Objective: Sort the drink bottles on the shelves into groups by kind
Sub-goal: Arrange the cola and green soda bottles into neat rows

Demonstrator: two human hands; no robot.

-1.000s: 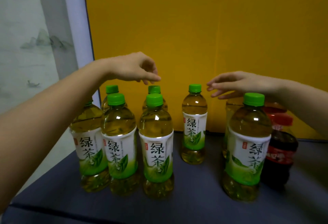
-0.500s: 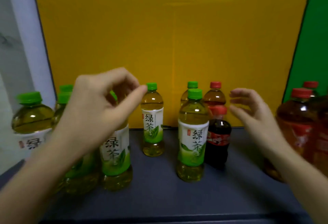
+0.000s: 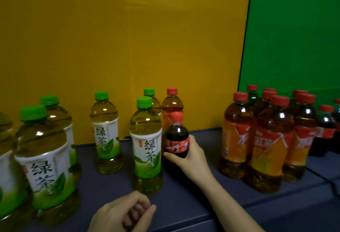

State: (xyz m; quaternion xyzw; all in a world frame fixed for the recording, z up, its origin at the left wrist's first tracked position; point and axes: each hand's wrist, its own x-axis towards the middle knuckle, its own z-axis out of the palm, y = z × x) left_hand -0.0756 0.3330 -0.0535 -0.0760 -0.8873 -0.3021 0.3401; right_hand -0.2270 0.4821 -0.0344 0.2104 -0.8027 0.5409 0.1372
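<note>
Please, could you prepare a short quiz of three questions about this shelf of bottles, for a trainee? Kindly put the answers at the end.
1. Which bottle does the right hand grip? A) a green tea bottle B) the small cola bottle C) a water bottle
2. True or false: the left hand holds a green tea bottle.
3. Fill in: the tea bottle behind the cola has a ___ cap.
Key: 1 B. 2 False: its fingers are curled and it holds nothing. 3 Red.
</note>
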